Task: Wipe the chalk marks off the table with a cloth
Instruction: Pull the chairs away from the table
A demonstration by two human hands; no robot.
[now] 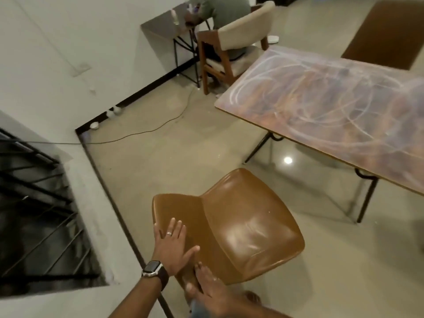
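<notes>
Brown leather chair [241,226] stands on the floor [183,157] near the lower centre; the left hand [172,246], fingers straight and spread, lies flat on its backrest, and the right hand [204,285] rests on the backrest's lower edge with fingers extended. Chalk marks [321,102], white loops and smears, cover the wooden counter [229,106] at upper right, well apart from both hands. No cloth can be made out in either hand.
</notes>
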